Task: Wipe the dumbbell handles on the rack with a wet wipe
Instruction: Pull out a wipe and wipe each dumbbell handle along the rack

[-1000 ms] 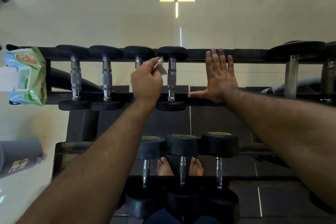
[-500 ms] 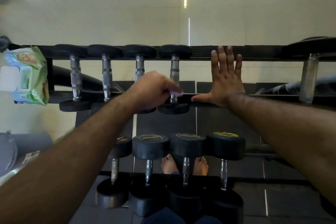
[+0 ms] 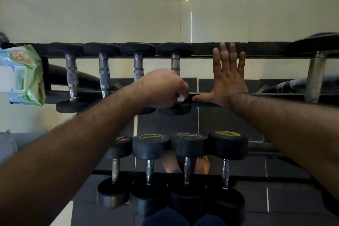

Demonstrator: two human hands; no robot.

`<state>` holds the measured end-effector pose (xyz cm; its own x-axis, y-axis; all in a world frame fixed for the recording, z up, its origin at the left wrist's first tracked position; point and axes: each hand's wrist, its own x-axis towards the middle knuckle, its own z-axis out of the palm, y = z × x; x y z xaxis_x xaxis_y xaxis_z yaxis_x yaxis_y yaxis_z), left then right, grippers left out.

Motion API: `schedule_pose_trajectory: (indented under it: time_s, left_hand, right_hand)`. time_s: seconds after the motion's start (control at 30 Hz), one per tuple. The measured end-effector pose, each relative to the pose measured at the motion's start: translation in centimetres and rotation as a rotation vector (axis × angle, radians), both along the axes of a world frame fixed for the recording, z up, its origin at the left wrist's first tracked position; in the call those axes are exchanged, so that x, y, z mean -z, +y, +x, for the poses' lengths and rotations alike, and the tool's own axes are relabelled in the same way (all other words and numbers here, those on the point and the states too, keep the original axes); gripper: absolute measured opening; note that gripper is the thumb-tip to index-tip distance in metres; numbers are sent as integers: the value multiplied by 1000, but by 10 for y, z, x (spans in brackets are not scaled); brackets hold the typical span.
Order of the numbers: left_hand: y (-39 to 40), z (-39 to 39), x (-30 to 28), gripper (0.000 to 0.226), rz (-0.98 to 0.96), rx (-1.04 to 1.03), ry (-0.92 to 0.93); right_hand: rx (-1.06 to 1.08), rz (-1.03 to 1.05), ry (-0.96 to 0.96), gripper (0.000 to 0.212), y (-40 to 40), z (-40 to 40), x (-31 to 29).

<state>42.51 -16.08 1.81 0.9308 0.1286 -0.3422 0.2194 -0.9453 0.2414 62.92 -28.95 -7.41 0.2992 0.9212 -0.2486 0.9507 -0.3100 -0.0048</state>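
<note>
Sliding down from the far end of the fourth dumbbell handle (image 3: 175, 66) a second ago, the left hand (image 3: 162, 89) now sits at the near end of that shaft, fingers curled around it with a scrap of white wet wipe (image 3: 181, 98) showing at the knuckles. I judge that one full stroke along this handle is about complete, so either a return pass or a move to another dumbbell comes next. The right hand (image 3: 228, 77) has not shifted: it lies flat on the top tier of the rack (image 3: 266, 47), fingers straight, thumb along the near rail, bracing.

That handle belongs to the rightmost of four small dumbbells on the top tier; its chrome shows only above the fist. The three shafts to its left are bare, knurled and shiny. Four heavier dumbbells (image 3: 189, 154) wait on the lower tier. The wipes packet (image 3: 25, 77) hangs at the rack's left end.
</note>
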Motion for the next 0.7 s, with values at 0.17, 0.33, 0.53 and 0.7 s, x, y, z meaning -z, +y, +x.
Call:
schedule_pose_trajectory:
  time_s: [0.17,0.33,0.53,0.7]
  left_hand:
    - [-2,33,-2,22,283,-59,-91]
    - [-20,12,-3,26,5,55,198]
    - [1,-20,-8,21,-54,-665,-449]
    - [-19,0,25,21,7,-927,-721]
  right_hand:
    - [5,1,-1,167,-1,-1,0]
    - [0,-6,6,168,0,0,-1]
    - [-2,-4,15,167,0,1,0]
    - [5,-5,6,167,1,0,-1]
